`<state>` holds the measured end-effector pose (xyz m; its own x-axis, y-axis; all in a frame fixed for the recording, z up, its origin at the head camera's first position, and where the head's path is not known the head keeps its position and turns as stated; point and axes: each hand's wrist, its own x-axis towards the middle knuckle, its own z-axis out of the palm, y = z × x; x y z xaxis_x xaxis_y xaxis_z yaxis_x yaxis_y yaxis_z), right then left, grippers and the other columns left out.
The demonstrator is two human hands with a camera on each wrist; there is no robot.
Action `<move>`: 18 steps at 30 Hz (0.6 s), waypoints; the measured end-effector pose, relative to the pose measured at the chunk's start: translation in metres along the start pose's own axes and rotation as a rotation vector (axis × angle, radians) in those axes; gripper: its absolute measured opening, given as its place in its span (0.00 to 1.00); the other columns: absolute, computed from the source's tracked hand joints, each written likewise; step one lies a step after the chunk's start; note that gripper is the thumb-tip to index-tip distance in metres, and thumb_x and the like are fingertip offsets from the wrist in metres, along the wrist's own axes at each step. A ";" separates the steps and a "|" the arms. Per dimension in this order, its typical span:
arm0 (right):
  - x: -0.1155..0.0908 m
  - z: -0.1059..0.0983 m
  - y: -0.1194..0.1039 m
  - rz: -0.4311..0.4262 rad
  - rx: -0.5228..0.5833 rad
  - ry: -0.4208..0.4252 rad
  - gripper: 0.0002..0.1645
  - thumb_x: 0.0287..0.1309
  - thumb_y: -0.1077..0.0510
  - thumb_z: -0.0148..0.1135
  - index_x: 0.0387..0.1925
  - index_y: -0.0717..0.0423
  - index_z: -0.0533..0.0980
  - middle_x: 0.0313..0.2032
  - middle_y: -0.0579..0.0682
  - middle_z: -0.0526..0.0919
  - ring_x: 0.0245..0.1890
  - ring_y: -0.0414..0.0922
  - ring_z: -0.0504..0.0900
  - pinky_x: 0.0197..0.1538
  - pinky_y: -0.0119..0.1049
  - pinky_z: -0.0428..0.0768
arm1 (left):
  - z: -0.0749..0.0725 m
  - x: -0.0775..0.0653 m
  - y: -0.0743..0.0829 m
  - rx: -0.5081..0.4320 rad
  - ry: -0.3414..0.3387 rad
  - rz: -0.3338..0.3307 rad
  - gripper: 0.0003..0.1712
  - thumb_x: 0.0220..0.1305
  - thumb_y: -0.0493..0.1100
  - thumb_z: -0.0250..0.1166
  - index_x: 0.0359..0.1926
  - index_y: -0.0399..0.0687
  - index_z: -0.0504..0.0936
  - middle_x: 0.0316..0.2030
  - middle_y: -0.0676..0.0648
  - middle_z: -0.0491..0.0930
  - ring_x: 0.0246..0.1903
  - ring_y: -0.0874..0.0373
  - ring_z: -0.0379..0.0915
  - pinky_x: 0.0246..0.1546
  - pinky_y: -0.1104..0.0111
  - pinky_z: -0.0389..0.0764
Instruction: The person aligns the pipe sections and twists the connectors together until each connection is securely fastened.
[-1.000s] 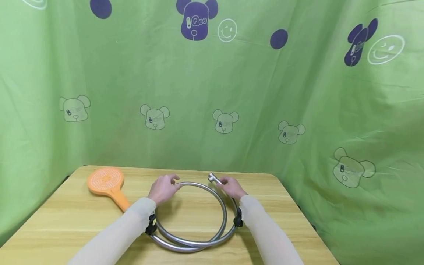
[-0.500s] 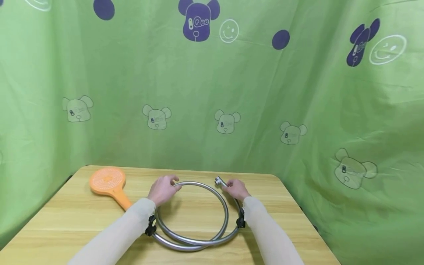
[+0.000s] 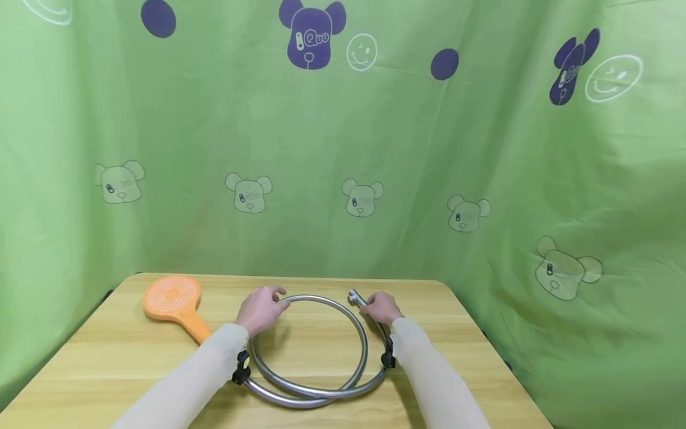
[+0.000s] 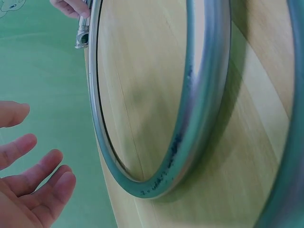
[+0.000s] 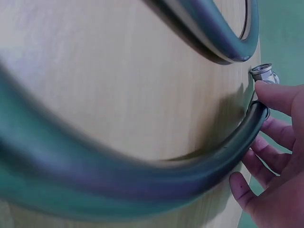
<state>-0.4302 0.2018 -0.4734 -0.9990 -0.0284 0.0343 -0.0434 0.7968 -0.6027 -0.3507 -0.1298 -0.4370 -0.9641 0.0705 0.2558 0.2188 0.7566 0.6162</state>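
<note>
A silver shower hose lies coiled in loops on the wooden table. My right hand pinches the hose near its end, where a shiny metal fitting points up and left. In the right wrist view, thumb and fingers are on either side of the hose just below that fitting. My left hand hovers by the upper left of the loop with relaxed fingers. The left wrist view shows these fingers spread and apart from the hose, holding nothing.
An orange shower head lies on the table at the left, part of its handle hidden behind my left sleeve. The wooden table ends at a green patterned curtain at the back and sides.
My right hand has shifted slightly right and nearer, taking the metal fitting with it. The left hand stays almost where it was, and the head view has swayed a little.
</note>
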 end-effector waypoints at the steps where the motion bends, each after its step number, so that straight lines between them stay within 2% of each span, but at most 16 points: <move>1: 0.001 0.001 -0.001 0.000 -0.006 -0.005 0.10 0.59 0.54 0.72 0.30 0.57 0.82 0.28 0.50 0.80 0.29 0.45 0.74 0.30 0.34 0.71 | 0.000 0.000 -0.001 0.001 0.000 -0.004 0.21 0.64 0.53 0.68 0.55 0.51 0.83 0.47 0.43 0.85 0.42 0.50 0.81 0.46 0.52 0.81; 7: 0.002 0.000 -0.004 0.005 -0.013 -0.015 0.10 0.57 0.54 0.72 0.31 0.58 0.83 0.29 0.51 0.82 0.30 0.46 0.76 0.31 0.35 0.73 | 0.001 0.000 -0.002 -0.011 0.007 0.000 0.20 0.64 0.52 0.69 0.54 0.50 0.84 0.45 0.43 0.86 0.41 0.51 0.81 0.45 0.52 0.82; 14: 0.001 -0.003 -0.006 0.007 -0.003 -0.013 0.15 0.55 0.53 0.74 0.38 0.60 0.84 0.34 0.52 0.84 0.34 0.47 0.79 0.36 0.38 0.77 | 0.001 0.000 0.002 -0.013 0.010 0.023 0.17 0.62 0.52 0.69 0.50 0.51 0.85 0.42 0.44 0.87 0.36 0.54 0.80 0.39 0.58 0.80; 18: 0.001 -0.003 -0.007 -0.015 0.006 -0.007 0.20 0.55 0.53 0.73 0.44 0.63 0.83 0.41 0.56 0.85 0.40 0.50 0.82 0.44 0.45 0.82 | 0.000 -0.002 0.001 -0.012 -0.002 0.029 0.20 0.62 0.53 0.69 0.51 0.50 0.85 0.45 0.42 0.86 0.40 0.52 0.80 0.44 0.54 0.81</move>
<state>-0.4306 0.1979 -0.4662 -0.9983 -0.0444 0.0379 -0.0583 0.7927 -0.6068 -0.3490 -0.1289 -0.4369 -0.9576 0.0942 0.2723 0.2489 0.7461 0.6176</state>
